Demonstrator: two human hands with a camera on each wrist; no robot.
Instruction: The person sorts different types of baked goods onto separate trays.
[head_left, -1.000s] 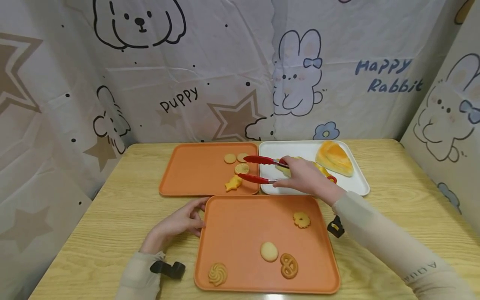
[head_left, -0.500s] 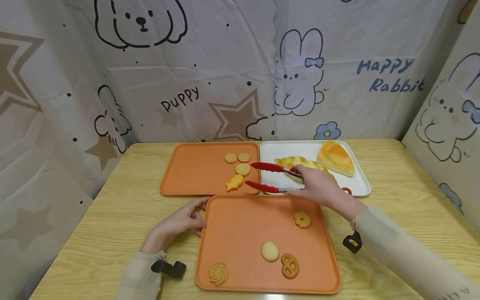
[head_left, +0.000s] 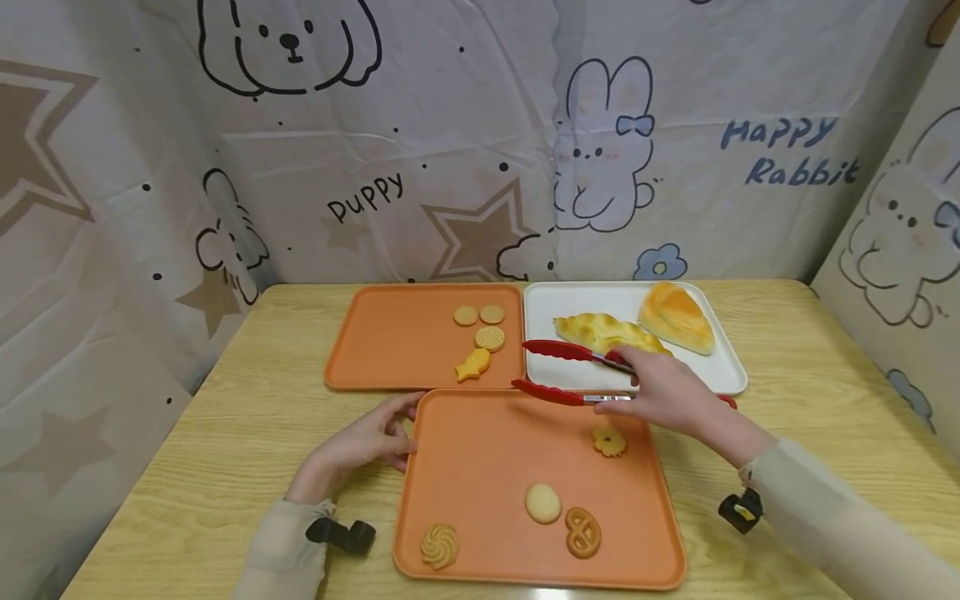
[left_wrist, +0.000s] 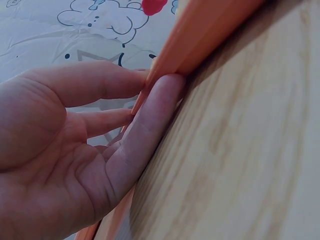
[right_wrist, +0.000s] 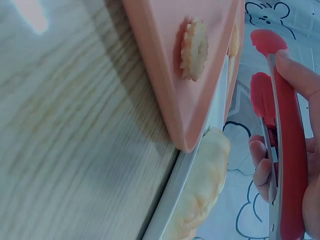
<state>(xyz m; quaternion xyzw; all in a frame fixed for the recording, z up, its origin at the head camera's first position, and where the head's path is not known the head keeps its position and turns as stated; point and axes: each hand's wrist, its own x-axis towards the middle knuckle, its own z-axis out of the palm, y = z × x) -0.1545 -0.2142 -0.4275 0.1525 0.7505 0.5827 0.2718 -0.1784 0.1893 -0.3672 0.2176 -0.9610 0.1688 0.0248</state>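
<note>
My right hand [head_left: 667, 392] grips red-tipped tongs [head_left: 558, 350], held over the border between the white tray [head_left: 735, 379] and the near orange tray [head_left: 480, 467]; the tongs' arms are apart with nothing between them. In the right wrist view, fingers and thumb wrap the red handles [right_wrist: 292, 165]. My left hand [head_left: 360, 446] pinches the near tray's left rim, thumb and fingers on either side of it in the left wrist view. On that tray lie a round biscuit [head_left: 542, 503], a pretzel [head_left: 582, 533], a swirl biscuit [head_left: 439, 547] and a ring-shaped biscuit [head_left: 609, 442].
The far orange tray [head_left: 397, 333] holds two plain round biscuits, a dotted round one [head_left: 490, 338] and a fish-shaped one [head_left: 473, 365]. A long bread [head_left: 600, 332] and a triangular bread [head_left: 677, 318] lie on the white tray. A patterned cloth [head_left: 465, 125] hangs behind the table.
My right hand and the tongs have moved right and toward me, from over the far orange tray's right side. My left hand stays at the near tray's rim.
</note>
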